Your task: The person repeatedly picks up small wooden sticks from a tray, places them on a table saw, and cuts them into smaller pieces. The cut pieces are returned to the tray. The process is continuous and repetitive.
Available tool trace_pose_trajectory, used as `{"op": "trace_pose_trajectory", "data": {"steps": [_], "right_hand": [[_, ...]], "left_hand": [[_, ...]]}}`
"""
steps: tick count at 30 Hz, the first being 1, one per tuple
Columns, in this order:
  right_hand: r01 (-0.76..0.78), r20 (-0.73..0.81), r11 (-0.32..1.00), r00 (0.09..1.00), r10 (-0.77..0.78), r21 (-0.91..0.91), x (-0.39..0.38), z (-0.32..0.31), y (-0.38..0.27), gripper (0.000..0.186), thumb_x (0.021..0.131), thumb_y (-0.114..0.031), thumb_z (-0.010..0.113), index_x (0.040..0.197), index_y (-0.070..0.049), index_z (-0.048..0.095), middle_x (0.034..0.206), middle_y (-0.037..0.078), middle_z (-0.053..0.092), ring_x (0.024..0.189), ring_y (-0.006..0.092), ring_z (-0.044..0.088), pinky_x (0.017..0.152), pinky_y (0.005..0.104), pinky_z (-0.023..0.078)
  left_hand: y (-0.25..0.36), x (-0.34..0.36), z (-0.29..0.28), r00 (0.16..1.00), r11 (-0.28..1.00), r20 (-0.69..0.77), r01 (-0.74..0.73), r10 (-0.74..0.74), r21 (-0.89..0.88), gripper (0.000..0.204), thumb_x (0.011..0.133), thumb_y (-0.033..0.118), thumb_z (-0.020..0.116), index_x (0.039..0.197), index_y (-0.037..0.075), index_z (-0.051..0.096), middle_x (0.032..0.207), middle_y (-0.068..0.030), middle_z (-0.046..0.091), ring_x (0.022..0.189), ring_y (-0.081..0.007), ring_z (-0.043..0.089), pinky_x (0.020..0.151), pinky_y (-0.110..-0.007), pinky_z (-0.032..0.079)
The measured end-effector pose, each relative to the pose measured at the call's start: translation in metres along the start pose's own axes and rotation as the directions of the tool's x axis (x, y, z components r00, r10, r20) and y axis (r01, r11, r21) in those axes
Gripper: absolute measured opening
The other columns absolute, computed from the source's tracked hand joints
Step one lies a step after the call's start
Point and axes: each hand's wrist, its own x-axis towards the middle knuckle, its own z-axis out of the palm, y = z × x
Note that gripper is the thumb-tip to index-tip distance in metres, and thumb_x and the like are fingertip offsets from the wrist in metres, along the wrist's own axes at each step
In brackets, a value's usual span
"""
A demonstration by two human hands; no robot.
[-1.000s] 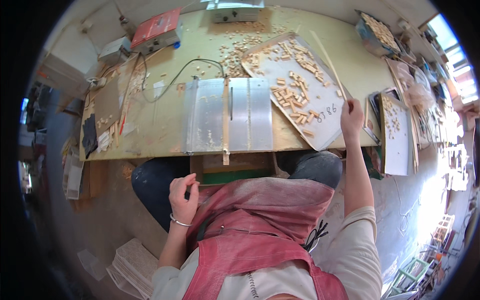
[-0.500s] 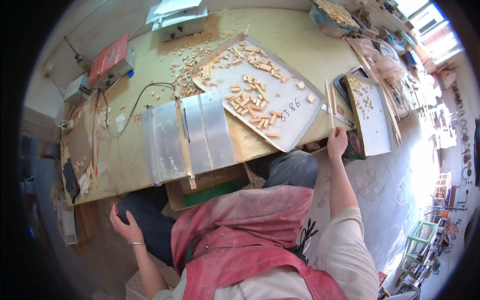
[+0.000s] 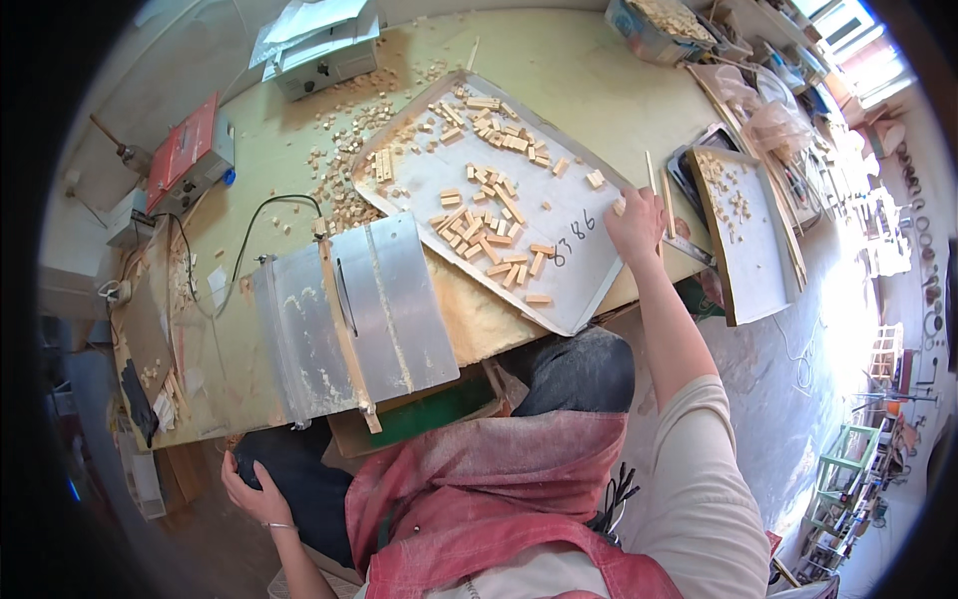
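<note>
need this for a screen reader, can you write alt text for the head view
Seen from above, a seated person's right hand holds thin wooden sticks at the edge of a grey tray scattered with small wooden blocks. The left hand rests on the lap, below a small metal table saw on the sawdust-covered workbench.

Sawdust-strewn workbench [image 3: 599,70], pale floor [image 3: 788,379] in bright window light, cluttered shelving [image 3: 848,479] at right.

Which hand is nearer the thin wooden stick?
Right. The right hand holds the thin wooden stick at the tray's edge; the left hand rests down by the knee, below the table.
</note>
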Motion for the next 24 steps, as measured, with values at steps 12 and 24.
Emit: {"op": "trace_pose_trajectory", "data": {"steps": [12, 24], "right_hand": [[0.027, 0.004, 0.999, 1.000, -0.027, 0.018, 0.030, 0.020, -0.025, 0.029, 0.086, -0.028, 0.069, 0.104, -0.008, 0.079, 0.114, 0.011, 0.066, 0.117, 0.0303, 0.056, 0.103, 0.0433, 0.041], [0.245, -0.002, 0.944, 0.968, -0.251, 0.221, -0.064, -0.010, -0.030, 0.025, 0.083, -0.021, 0.075, 0.105, -0.008, 0.078, 0.110, 0.008, 0.065, 0.116, 0.0287, 0.058, 0.102, 0.0424, 0.042]], "left_hand": [[0.003, 0.008, 0.003, 1.000, 0.998, 0.021, -0.025, 0.024, 0.059, 0.051, 0.097, 0.014, 0.067, 0.146, 0.002, 0.056, 0.138, -0.0170, 0.062, 0.126, -0.0348, 0.060, 0.113, -0.048, 0.041], [0.001, 0.003, 0.001, 1.000, 0.999, 0.000, -0.023, 0.023, 0.047, 0.051, 0.096, 0.014, 0.069, 0.144, 0.001, 0.058, 0.138, -0.0173, 0.063, 0.126, -0.0350, 0.060, 0.112, -0.048, 0.043]]}}
